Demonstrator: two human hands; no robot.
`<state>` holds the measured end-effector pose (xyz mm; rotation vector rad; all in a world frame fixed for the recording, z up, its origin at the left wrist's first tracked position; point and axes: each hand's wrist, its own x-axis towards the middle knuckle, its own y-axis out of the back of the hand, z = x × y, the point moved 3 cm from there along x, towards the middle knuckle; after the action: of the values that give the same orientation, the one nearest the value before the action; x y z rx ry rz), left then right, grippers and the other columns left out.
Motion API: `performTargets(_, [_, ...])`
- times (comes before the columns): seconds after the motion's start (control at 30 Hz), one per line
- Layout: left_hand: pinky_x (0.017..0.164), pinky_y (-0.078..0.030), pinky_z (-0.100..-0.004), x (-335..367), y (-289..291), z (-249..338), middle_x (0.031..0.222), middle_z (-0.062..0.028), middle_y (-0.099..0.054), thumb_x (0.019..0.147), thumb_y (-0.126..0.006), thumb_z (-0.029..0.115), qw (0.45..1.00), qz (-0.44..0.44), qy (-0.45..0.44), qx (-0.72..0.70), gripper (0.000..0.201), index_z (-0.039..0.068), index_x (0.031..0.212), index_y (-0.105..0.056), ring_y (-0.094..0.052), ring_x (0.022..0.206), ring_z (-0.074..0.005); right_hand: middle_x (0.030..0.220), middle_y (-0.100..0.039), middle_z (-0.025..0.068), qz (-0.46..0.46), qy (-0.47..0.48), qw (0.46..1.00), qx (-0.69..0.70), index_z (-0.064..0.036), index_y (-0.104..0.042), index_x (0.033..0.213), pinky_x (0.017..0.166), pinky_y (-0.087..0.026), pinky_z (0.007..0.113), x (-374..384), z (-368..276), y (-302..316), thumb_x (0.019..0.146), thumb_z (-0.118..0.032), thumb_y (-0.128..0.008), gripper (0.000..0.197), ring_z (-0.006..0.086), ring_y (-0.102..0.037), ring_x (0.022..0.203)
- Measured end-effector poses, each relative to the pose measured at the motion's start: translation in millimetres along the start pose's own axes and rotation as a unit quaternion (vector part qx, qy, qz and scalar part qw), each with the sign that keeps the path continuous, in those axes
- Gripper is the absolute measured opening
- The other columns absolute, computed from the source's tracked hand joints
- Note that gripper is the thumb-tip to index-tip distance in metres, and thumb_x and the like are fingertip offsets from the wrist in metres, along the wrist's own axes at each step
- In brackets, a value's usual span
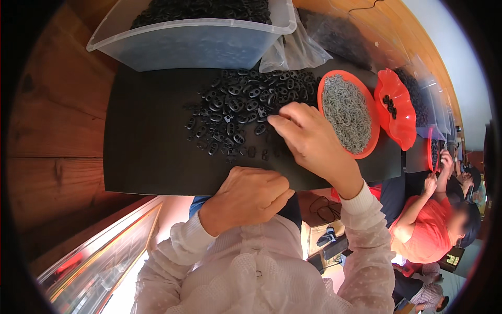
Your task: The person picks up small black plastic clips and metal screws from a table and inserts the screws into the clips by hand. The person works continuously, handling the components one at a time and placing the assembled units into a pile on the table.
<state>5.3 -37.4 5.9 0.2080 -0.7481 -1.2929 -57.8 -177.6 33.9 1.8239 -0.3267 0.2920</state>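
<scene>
A loose pile of black plastic cord-lock parts (235, 99), many of them oval with two holes, lies on the dark tabletop (146, 136). My right hand (312, 137) is over the pile's right side, its thumb and fingers bent together; whatever lies between the fingertips is too small or hidden to make out. At the near table edge my left hand (243, 198) is closed, knuckles up, and its fingers hide anything inside. A round red-orange plate (374, 141) heaped with small grey metal springs (346, 115) sits just right of my right hand.
A translucent bin (193, 47) of black parts stands at the back, beside a clear plastic bag (290, 49). Farther right is a wavy-edged red dish (400, 115) with a few black pieces. A person in a red shirt (426, 225) works at the far right.
</scene>
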Motion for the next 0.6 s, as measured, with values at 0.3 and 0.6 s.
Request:
performTargets(0.3, [0.048, -0.042, -0.036, 0.8, 1.5, 0.9, 0.057, -0.0065, -0.051, 0.076, -0.067, 0.013, 1.0, -0.009, -0.004, 0.003, 0.02, 0.007, 0.061, -0.054, -0.053, 0.05, -0.0249, 0.077, -0.048, 0.0064, -0.005, 0.033, 0.999, -0.005, -0.0006, -0.064, 0.089, 0.061, -0.043, 0.033, -21.4, -18.0, -4.6, 0.069, -0.013, -0.062, 0.024, 0.0219, -0.054, 0.071])
performTargets(0.6, [0.048, -0.043, -0.0353, 0.5, 2.5, 1.4, 0.058, -0.0075, -0.053, 0.07, -0.07, 0.012, 1.0, 0.005, -0.006, -0.029, 0.011, 0.006, 0.067, -0.061, -0.053, 0.05, -0.0265, 0.074, -0.048, 0.005, -0.04, 0.113, 0.989, -0.092, -0.0013, -0.061, 0.074, 0.057, -0.041, 0.031, -19.2, -22.2, -14.1, 0.063, -0.014, -0.062, 0.017, 0.0193, -0.052, 0.067])
